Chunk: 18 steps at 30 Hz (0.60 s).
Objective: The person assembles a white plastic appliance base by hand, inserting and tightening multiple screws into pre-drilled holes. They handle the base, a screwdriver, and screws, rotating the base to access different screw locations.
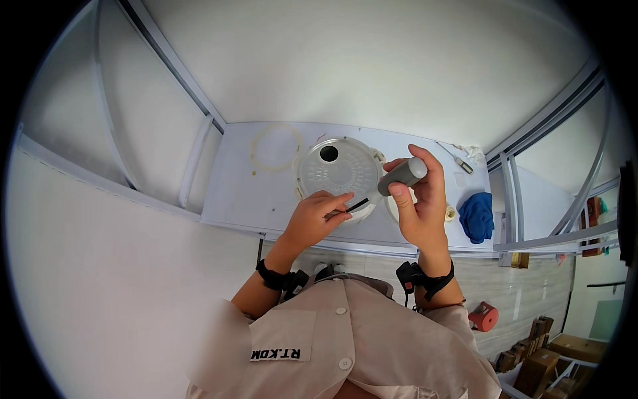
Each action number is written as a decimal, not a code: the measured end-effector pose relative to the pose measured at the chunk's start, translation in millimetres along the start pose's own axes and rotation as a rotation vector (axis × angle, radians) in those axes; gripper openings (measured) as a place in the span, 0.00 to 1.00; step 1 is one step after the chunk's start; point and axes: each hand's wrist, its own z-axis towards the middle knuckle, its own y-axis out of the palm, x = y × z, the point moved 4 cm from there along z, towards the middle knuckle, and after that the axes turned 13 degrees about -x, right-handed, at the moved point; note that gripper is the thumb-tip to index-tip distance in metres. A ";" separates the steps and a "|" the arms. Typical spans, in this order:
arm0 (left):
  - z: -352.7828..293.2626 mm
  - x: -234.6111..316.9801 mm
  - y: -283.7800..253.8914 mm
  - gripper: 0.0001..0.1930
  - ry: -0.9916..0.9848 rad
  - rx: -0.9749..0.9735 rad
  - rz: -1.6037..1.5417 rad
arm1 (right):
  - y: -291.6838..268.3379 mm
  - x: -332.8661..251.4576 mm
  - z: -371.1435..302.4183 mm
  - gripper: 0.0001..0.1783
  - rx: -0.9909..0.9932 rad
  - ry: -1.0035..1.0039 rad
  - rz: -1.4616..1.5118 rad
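A thick grey handle point(397, 181) with a pale rounded end is gripped in my right hand point(425, 199), fingers and thumb around it. In line with its narrow pale front is a thin black rod point(357, 205); whether the two are joined I cannot tell. My left hand point(318, 216) pinches the rod's lower end between thumb and fingers. Both hands are over the near edge of a round silver metal lid point(342, 169), which has a dark round hole and an embossed pattern. Clips show on its white rim. A white round part point(392, 210) is mostly hidden by my right hand.
The white table point(232, 199) also bears a pale yellow ring point(254, 158) at far left, a screwdriver point(463, 165) at far right, a blue cloth point(476, 218) and a small yellowish round part point(450, 213). Metal frames flank it. On the floor are a red cylinder point(485, 317) and cardboard boxes point(537, 372).
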 end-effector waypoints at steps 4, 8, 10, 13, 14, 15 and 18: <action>1.8 4.9 -3.5 0.21 0.042 -0.008 0.080 | 3.6 -1.2 -0.5 0.33 -0.028 -0.028 -0.048; 1.4 5.1 -4.4 0.20 0.067 -0.022 0.118 | 6.2 -4.2 1.6 0.33 -0.056 -0.052 -0.143; 0.2 4.1 -3.9 0.21 0.084 -0.023 0.119 | 7.5 -4.9 1.4 0.33 -0.068 -0.058 -0.202; 0.1 5.6 -4.5 0.21 0.108 -0.021 0.137 | 8.9 -7.2 1.9 0.34 -0.064 -0.076 -0.241; 0.2 6.4 -4.7 0.21 0.115 -0.019 0.146 | 9.2 -8.2 2.1 0.34 -0.066 -0.074 -0.254; 0.0 6.7 -4.4 0.21 0.124 -0.012 0.149 | 9.4 -9.5 2.2 0.33 -0.067 -0.072 -0.267; -0.6 6.2 -3.5 0.21 0.134 0.000 0.155 | 11.0 -11.3 1.8 0.33 -0.073 -0.068 -0.294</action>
